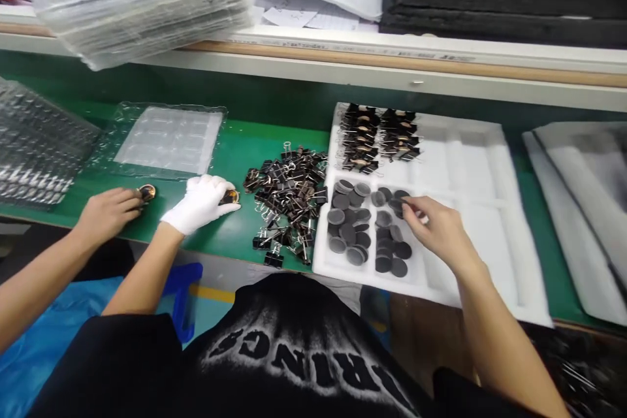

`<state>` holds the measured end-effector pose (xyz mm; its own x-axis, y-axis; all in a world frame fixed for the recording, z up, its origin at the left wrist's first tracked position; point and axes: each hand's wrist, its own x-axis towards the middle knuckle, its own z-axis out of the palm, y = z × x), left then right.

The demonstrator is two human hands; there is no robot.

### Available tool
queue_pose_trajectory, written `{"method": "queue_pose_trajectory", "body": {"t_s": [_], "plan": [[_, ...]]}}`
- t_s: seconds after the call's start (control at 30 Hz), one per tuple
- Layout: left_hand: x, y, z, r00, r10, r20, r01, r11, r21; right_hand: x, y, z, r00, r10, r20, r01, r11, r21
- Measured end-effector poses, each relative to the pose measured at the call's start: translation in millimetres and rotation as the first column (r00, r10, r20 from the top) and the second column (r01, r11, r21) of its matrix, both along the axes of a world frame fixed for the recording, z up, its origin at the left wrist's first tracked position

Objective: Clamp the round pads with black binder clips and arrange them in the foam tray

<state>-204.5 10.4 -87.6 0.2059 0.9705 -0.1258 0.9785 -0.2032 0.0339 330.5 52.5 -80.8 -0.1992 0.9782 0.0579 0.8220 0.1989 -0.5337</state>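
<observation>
My left hand (198, 204), in a white glove, is closed around a small round piece (230, 197) with a dark and orange face and a pale rim. It is just left of a heap of black binder clips (291, 199) with metal handles. My right hand (438, 228), bare, pinches at a dark round disc (402, 198) over the white foam tray (470, 176). Loose dark grey discs (349, 232) fill two of the tray's near compartments. Behind them, two rows of binder clips (361, 137) stand in the tray, clamped on small pieces.
A co-worker's bare hand (108, 212) at the left holds a similar round piece (147, 192). Clear plastic trays (39, 144) are stacked far left; one flat tray (169, 140) lies on the green table (235, 235). More trays (147, 19) overhang the shelf edge (304, 68). Foam sheets (582, 209) lie right.
</observation>
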Motion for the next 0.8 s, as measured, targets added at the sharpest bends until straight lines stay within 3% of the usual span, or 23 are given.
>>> {"method": "queue_pose_trajectory", "body": {"t_s": [0.1, 0.2, 0.27, 0.33, 0.43, 0.5, 0.57, 0.7, 0.8], "plan": [[0.0, 2.7, 8.2, 0.993, 0.027, 0.116, -0.035, 0.997, 0.071, -10.4, -1.0, 8.9, 0.919, -0.226, -0.325, 0.203, 0.974, -0.103], [16.3, 8.3, 26.8, 0.959, -0.016, 0.282, -0.051, 0.972, 0.231, -34.2, -7.4, 20.3, 0.741, -0.308, -0.597, 0.200, 0.949, -0.242], [42.1, 13.5, 43.4, 0.939, -0.097, 0.329, -0.008, 0.953, 0.302, -58.7, -15.9, 30.0, 0.675, -0.269, -0.687, 0.098, 0.956, -0.278], [77.1, 19.6, 58.9, 0.932, -0.231, 0.280, 0.147, 0.946, 0.288, -86.4, -26.6, 40.3, 0.647, -0.178, -0.741, -0.039, 0.963, -0.265], [128.1, 28.4, 73.0, 0.875, -0.420, 0.242, 0.361, 0.897, 0.254, -122.9, -40.8, 51.8, 0.665, -0.025, -0.746, -0.143, 0.977, -0.160], [151.0, 32.3, 75.9, 0.833, -0.499, 0.240, 0.440, 0.859, 0.261, -138.7, -45.5, 53.2, 0.717, 0.036, -0.696, -0.140, 0.986, -0.093], [163.7, 34.5, 75.3, 0.795, -0.558, 0.239, 0.488, 0.822, 0.295, -147.1, -46.0, 49.2, 0.708, 0.034, -0.705, -0.143, 0.985, -0.095], [174.6, 36.6, 69.3, 0.753, -0.606, 0.255, 0.516, 0.786, 0.341, -150.0, -41.1, 34.9, 0.518, -0.100, -0.850, -0.207, 0.949, -0.237], [180.1, 35.8, 65.5, 0.709, -0.606, 0.362, 0.506, 0.793, 0.338, -147.5, -36.8, 29.2, 0.464, -0.195, -0.864, -0.202, 0.926, -0.317]]}}
